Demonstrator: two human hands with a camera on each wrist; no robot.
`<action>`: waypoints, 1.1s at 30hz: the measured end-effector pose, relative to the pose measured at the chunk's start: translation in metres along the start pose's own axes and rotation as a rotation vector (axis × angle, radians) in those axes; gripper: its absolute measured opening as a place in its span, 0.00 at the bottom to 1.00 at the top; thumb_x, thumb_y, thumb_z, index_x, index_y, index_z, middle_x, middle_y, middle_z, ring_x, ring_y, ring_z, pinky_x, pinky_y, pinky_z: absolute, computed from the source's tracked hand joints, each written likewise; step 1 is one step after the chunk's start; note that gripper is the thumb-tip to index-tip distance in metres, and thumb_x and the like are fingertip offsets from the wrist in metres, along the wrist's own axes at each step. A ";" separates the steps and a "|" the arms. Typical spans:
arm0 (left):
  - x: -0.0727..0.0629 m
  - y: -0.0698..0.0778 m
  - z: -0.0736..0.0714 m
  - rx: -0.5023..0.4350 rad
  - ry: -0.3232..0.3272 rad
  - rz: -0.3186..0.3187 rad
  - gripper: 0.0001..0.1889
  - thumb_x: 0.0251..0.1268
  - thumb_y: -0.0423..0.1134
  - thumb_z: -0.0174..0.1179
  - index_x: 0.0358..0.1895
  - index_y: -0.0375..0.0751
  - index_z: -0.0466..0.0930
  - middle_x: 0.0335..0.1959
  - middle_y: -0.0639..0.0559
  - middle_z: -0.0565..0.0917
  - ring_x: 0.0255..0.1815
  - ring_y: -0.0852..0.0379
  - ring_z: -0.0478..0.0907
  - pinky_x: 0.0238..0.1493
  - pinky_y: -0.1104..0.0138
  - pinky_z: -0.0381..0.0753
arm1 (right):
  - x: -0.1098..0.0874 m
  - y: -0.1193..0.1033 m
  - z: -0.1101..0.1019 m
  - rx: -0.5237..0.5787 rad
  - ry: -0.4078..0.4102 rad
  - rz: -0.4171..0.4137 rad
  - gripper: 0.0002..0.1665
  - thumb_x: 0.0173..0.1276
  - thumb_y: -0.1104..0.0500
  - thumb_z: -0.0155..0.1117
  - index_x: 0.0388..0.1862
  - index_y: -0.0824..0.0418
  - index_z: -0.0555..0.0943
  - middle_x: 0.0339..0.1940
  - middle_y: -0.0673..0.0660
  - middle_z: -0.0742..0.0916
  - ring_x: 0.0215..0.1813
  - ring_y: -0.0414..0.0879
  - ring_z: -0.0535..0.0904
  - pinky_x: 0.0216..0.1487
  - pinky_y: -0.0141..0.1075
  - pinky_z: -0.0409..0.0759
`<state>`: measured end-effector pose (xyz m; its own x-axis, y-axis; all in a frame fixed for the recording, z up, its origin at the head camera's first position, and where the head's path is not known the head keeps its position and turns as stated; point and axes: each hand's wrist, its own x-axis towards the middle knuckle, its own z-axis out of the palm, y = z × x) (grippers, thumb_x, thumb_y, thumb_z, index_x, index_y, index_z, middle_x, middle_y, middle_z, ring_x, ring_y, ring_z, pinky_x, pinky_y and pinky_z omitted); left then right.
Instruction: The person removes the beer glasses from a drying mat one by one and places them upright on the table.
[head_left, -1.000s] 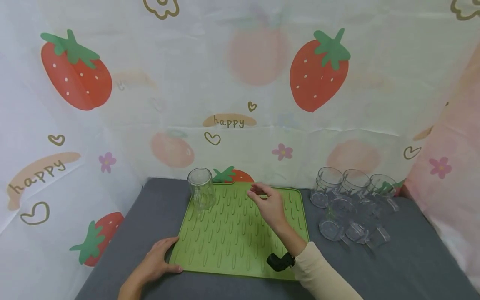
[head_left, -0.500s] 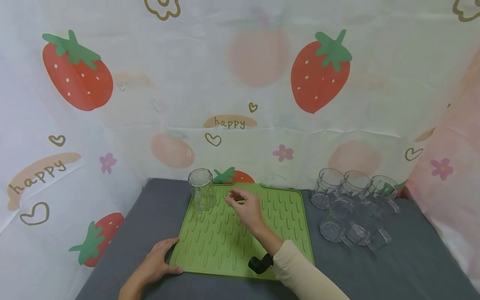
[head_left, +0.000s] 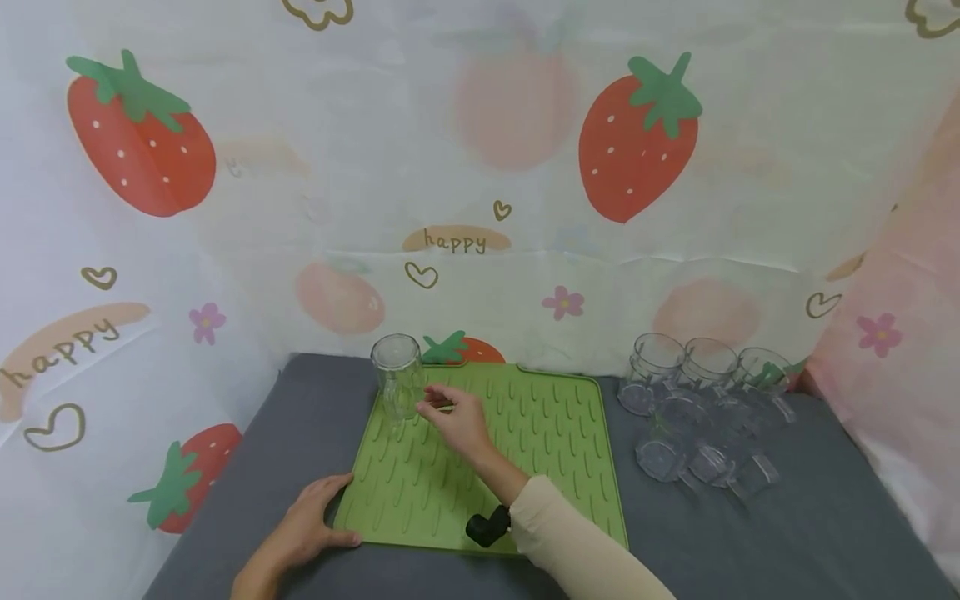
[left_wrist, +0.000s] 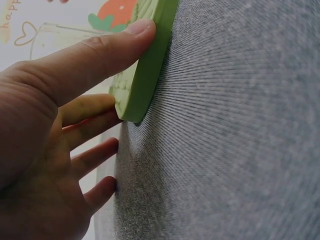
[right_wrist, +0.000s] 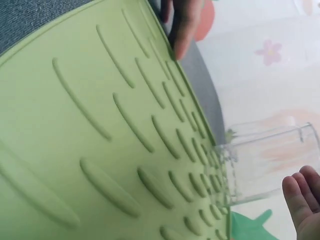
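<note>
A clear glass point(head_left: 397, 379) stands at the far left corner of the green ribbed mat point(head_left: 480, 475). My right hand point(head_left: 456, 419) hovers over the mat just right of the glass, its fingers loosely bent and holding nothing. In the right wrist view those fingertips point(right_wrist: 297, 187) appear beside the glass point(right_wrist: 267, 162). At the mat's near left corner rests my left hand point(head_left: 306, 521). Its thumb point(left_wrist: 142, 30) touches the mat's front edge point(left_wrist: 150, 75), and the extended index finger reaches the left edge. The other fingers lie spread along the grey tabletop.
Several clear glass mugs point(head_left: 712, 467) with handles stand in rows on the grey tabletop point(head_left: 817, 508), to the right of the mat. A strawberry-printed cloth point(head_left: 480, 200) forms the wall behind and at both sides. A black strap-on device point(head_left: 489, 527) sits at my right wrist.
My right hand has moved left across the mat until its fingertips are beside the glass. The left hand has stayed at the mat's corner.
</note>
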<state>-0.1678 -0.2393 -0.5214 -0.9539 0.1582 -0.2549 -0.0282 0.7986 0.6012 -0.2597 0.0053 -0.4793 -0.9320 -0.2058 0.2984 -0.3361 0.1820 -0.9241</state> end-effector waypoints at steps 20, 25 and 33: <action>0.000 -0.002 0.000 -0.001 -0.001 -0.006 0.52 0.41 0.52 0.78 0.71 0.34 0.64 0.69 0.31 0.67 0.71 0.28 0.57 0.62 0.31 0.59 | 0.009 0.013 0.046 0.174 -0.039 0.113 0.21 0.66 0.65 0.66 0.57 0.70 0.80 0.53 0.68 0.84 0.56 0.62 0.80 0.53 0.42 0.83; 0.000 -0.001 -0.001 0.008 0.009 0.007 0.51 0.41 0.51 0.78 0.71 0.33 0.64 0.69 0.31 0.67 0.71 0.28 0.58 0.62 0.32 0.60 | 0.011 0.012 0.051 0.176 -0.043 0.142 0.23 0.64 0.64 0.68 0.58 0.68 0.80 0.54 0.65 0.85 0.58 0.60 0.80 0.54 0.41 0.82; -0.001 -0.002 0.002 0.007 0.021 0.020 0.50 0.41 0.49 0.78 0.70 0.33 0.65 0.68 0.30 0.67 0.70 0.27 0.58 0.63 0.32 0.60 | 0.012 0.011 0.057 0.155 -0.068 0.122 0.20 0.64 0.64 0.68 0.54 0.69 0.81 0.53 0.67 0.85 0.58 0.60 0.79 0.55 0.40 0.82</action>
<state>-0.1661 -0.2401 -0.5233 -0.9604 0.1616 -0.2271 -0.0076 0.7995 0.6007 -0.2665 -0.0496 -0.4996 -0.9514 -0.2570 0.1699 -0.1914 0.0610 -0.9796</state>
